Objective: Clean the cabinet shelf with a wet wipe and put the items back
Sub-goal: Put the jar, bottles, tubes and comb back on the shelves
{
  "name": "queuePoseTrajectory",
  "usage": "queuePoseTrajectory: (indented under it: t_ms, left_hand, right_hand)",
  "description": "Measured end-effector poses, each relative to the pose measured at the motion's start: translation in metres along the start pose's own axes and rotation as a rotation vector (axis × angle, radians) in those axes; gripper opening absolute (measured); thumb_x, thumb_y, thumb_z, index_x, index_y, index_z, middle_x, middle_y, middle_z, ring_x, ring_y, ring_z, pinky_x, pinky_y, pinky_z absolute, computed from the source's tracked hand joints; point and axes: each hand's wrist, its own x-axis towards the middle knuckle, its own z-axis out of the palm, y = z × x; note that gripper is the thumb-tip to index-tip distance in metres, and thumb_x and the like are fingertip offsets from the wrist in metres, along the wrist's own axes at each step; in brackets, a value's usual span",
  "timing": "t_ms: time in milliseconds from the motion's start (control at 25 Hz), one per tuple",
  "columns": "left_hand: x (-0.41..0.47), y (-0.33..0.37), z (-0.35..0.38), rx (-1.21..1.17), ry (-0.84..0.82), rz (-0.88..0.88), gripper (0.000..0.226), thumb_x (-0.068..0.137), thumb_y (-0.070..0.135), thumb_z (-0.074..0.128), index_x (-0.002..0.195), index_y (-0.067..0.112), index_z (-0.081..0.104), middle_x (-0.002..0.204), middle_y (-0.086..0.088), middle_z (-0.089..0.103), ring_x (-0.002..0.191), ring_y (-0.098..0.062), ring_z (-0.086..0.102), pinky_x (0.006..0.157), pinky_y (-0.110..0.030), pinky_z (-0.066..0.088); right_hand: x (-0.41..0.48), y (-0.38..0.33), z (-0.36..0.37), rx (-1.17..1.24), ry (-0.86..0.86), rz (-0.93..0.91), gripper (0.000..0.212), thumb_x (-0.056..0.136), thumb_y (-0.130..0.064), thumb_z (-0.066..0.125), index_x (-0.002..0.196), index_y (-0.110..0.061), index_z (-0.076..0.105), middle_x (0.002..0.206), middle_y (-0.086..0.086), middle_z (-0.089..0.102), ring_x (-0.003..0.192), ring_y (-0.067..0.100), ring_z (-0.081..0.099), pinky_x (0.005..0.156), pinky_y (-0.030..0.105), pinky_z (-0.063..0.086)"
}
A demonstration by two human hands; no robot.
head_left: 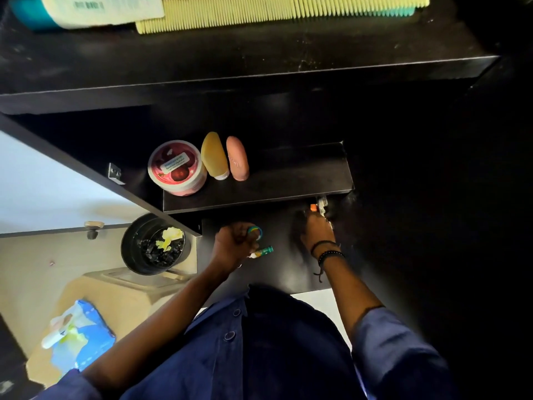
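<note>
- Wipes pack (83, 339) set aside, wad (170, 236) in bin (135, 229): wiping looks done.
- Jar (176, 167), yellow bottle (215, 157), pink bottle (238, 160) back on shelf (288, 174).
- Left hand (233, 243) fisted round green tube (264, 251).
- Right hand (317, 230) at orange-capped item (313, 207) below shelf; grip unclear.

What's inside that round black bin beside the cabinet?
In the bin, crumpled pale yellow paper or wipes lie on a crinkled black liner. Whatever sits beneath them is covered.
</note>
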Motion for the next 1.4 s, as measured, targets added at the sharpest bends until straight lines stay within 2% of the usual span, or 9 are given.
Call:
queuePoseTrajectory:
  t_ms: [160,320,480,600,800,1040,1200,1320,1400]
  left_hand:
    - [-0.017,0.002,-0.013,0.044,-0.031,0.093,0.025,0.087,0.004,0.065,0.105,0.021,0.062,0.091,-0.014,0.071,0.073,-0.026,0.069,0.07,-0.04,0.057]
    - [-0.033,0.011,-0.024,0.089,0.011,0.116,0.019,0.091,0.009,0.061,0.109,0.016,0.063,0.081,-0.005,0.069,0.063,-0.01,0.068,0.061,-0.03,0.056]
    - [-0.044,0.017,-0.031,0.089,0.061,0.129,0.023,0.088,0.009,0.066,0.111,0.01,0.063,0.079,-0.001,0.07,0.061,-0.007,0.068,0.059,-0.023,0.055]
    - [-0.051,0.024,-0.033,0.095,0.045,0.144,0.035,0.08,0.002,0.072,0.11,0.016,0.061,0.082,0.007,0.067,0.063,-0.007,0.067,0.059,-0.019,0.055]
    - [-0.061,0.026,-0.035,0.078,0.076,0.217,0.042,0.072,-0.006,0.075,0.105,0.017,0.062,0.087,0.005,0.068,0.061,-0.002,0.067,0.057,-0.017,0.055]
    - [-0.084,0.043,-0.046,-0.051,0.061,0.319,0.04,0.073,0.002,0.078,0.105,0.021,0.064,0.093,-0.001,0.073,0.073,-0.012,0.071,0.065,-0.023,0.058]
    - [-0.095,0.064,-0.06,-0.044,0.084,0.55,0.04,0.072,0.006,0.08,0.107,0.019,0.066,0.101,-0.001,0.065,0.077,-0.01,0.068,0.067,-0.02,0.056]
    - [-0.097,0.077,-0.064,0.033,0.124,0.655,0.042,0.071,0.007,0.081,0.108,0.022,0.065,0.101,0.001,0.058,0.07,-0.006,0.062,0.064,-0.02,0.055]
    - [-0.092,0.083,-0.063,0.102,0.168,0.692,0.044,0.072,0.011,0.081,0.112,0.022,0.065,0.101,0.004,0.057,0.071,-0.007,0.06,0.066,-0.019,0.055]
  right_hand:
    - [0.017,-0.012,0.023,-0.259,-0.078,0.03,0.036,0.09,0.0,0.041,0.124,0.001,0.051,0.125,0.021,0.053,0.111,0.037,0.057,0.092,0.043,0.05]
    - [0.021,-0.007,0.035,-0.189,-0.04,0.042,0.038,0.093,0.001,0.036,0.129,0.0,0.048,0.125,0.023,0.05,0.111,0.04,0.055,0.091,0.045,0.047]
    - [0.013,-0.013,0.044,0.224,0.076,-0.01,0.022,0.086,-0.012,0.056,0.104,-0.007,0.069,0.102,0.02,0.069,0.098,0.038,0.064,0.085,0.041,0.051]
    - [-0.008,-0.027,0.041,0.703,0.056,-0.039,0.008,0.078,-0.008,0.073,0.085,-0.009,0.075,0.087,0.011,0.074,0.082,0.024,0.07,0.082,0.045,0.056]
    - [-0.061,-0.048,-0.013,1.082,-0.19,-0.145,0.042,0.071,0.011,0.074,0.094,-0.019,0.054,0.071,-0.003,0.073,0.067,0.001,0.067,0.07,0.019,0.055]
    - [-0.112,-0.082,-0.094,1.15,-0.088,-0.341,0.042,0.075,0.01,0.071,0.102,-0.021,0.064,0.084,0.002,0.067,0.076,0.006,0.063,0.077,0.018,0.053]
    - [-0.124,-0.11,-0.119,1.128,0.028,-0.371,0.032,0.084,0.011,0.057,0.094,-0.019,0.06,0.08,0.001,0.061,0.073,0.012,0.062,0.073,0.027,0.054]
    - [-0.12,-0.124,-0.12,1.061,0.082,-0.279,0.013,0.084,-0.007,0.05,0.08,-0.018,0.057,0.071,0.001,0.056,0.051,0.007,0.051,0.054,0.028,0.044]
    - [-0.117,-0.131,-0.121,0.914,0.094,-0.28,0.009,0.08,-0.026,0.06,0.082,-0.018,0.063,0.073,-0.002,0.064,0.055,0.007,0.057,0.056,0.029,0.047]
